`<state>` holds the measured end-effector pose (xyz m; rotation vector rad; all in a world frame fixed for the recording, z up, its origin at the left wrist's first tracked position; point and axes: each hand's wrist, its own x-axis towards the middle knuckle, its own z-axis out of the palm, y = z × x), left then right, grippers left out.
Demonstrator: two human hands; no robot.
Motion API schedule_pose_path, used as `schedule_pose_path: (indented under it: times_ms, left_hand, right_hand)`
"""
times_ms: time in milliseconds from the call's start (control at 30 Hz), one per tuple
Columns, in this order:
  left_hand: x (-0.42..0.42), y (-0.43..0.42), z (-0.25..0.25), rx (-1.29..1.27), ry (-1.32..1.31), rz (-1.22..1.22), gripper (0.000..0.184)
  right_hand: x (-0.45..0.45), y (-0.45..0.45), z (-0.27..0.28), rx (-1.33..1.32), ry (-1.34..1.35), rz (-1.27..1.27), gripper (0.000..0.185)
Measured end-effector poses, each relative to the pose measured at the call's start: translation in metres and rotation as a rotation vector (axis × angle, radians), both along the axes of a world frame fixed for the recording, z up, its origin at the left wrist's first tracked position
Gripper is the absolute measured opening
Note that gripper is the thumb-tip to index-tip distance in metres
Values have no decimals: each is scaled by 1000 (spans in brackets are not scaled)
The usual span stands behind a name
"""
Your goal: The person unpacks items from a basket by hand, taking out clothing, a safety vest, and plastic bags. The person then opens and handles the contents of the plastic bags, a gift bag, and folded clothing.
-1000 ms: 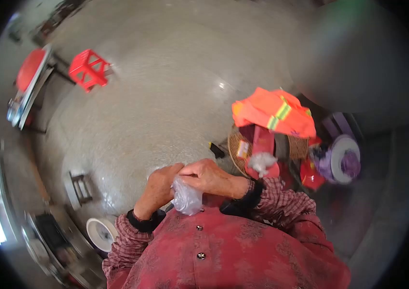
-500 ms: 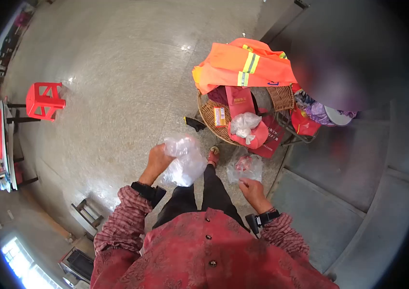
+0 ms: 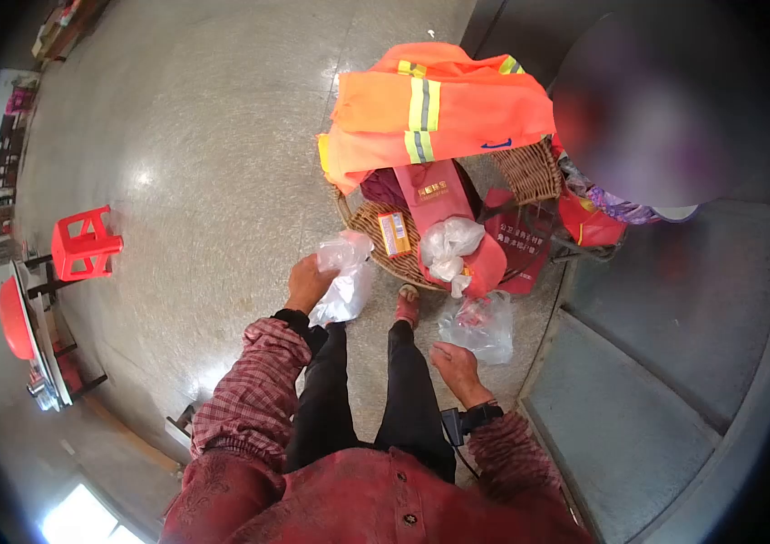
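Note:
My left hand (image 3: 309, 283) is closed on a clear plastic bag (image 3: 347, 292), which hangs crumpled beside my leg. A second clear plastic bag (image 3: 492, 337) with something reddish inside is near the floor at the right. Just left of its lower edge is my right hand (image 3: 458, 370), its fingers loosely bent and apart, with nothing visible in them. Ahead, a wicker chair (image 3: 369, 222) bears a knotted white plastic bag (image 3: 450, 247), a red bag (image 3: 435, 192) with printing, a small orange-and-yellow box (image 3: 394, 234) and an orange reflective vest (image 3: 376, 109).
A dark red printed bag (image 3: 519, 240) stands beside the chair. Grey panels (image 3: 612, 381) border the right side. On the left are a red plastic stool (image 3: 86, 243) and a table (image 3: 40, 335). A blurred shape covers the upper right.
My right hand has come away from the edge of the bag with the reddish contents. My left hand still holds its bag. The view has shifted, bringing the chair closer.

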<state>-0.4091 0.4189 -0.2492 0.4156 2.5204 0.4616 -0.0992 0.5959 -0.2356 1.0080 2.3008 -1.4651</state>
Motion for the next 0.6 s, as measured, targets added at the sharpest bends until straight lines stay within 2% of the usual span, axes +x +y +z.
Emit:
schedule_pose_path:
  times_ms: [67,167,267,300,367,400,433,500,600]
  left_hand:
    - [-6,19,-13,-9,-2,-8,41]
    - [-23,32,-58,-95,20,-18,43]
    - [-47,33,-124,25,-165,188,51]
    - [-52,38,-127,14,-173,179,51]
    - [-61,59,-108,334,-457,607,52]
    - [-65,60,-113,480,-478,638,52]
    - [-67,60,-117,466,-485,631,52]
    - [-70,58,-123,646,-613,739,55]
    - [-73,43,-143,580,-659,683,64]
  right_hand:
    - [11,-11,-35,-151,-22,-118,36]
    - [14,-31,-40,-299,-141,-215,36]
    - [28,-67,-57,-376,-202,-312,33]
    - [34,-79,-61,-425,-222,-376,32]
    - [44,-101,-73,-449,-246,-416,31]
    - [45,-113,-78,-472,-264,-473,30]
    - [47,-123,-83,-496,-282,-530,30]
    - [45,-135,-89,-507,-275,-543,29]
    - [19,-127,-99,-558,-216,-610,28]
